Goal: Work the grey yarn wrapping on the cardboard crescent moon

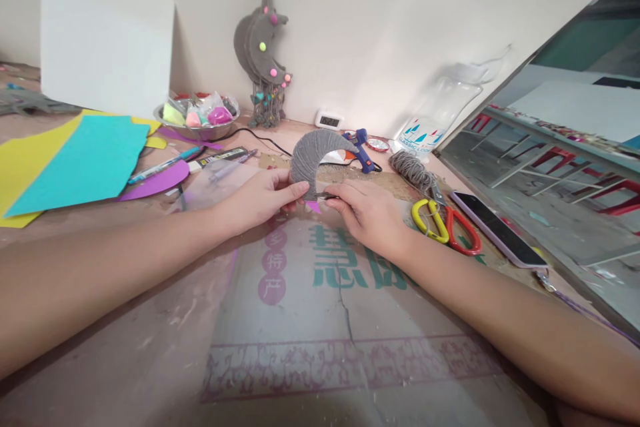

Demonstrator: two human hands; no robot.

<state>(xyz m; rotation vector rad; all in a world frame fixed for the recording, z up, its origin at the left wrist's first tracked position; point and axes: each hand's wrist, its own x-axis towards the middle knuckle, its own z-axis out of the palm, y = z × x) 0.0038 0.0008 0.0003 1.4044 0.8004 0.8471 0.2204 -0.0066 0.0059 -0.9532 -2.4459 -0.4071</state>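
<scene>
A crescent moon shape wrapped in grey yarn (313,157) stands upright between both hands, near the middle of the table. My left hand (260,200) pinches its lower left edge with thumb and fingers. My right hand (367,213) is closed at the crescent's lower tip, pinching the grey yarn end there. A small purple scrap shows just under the tip. A loose bundle of grey yarn (413,170) lies to the right of the crescent.
Yellow and red scissors (445,223) and a phone (497,230) lie right of my right hand. A blue glue gun (363,150), a plastic jar (440,113), a metal bowl of coloured bits (197,117), coloured paper sheets (80,160) and finished grey moons on the wall (263,53) surround the work.
</scene>
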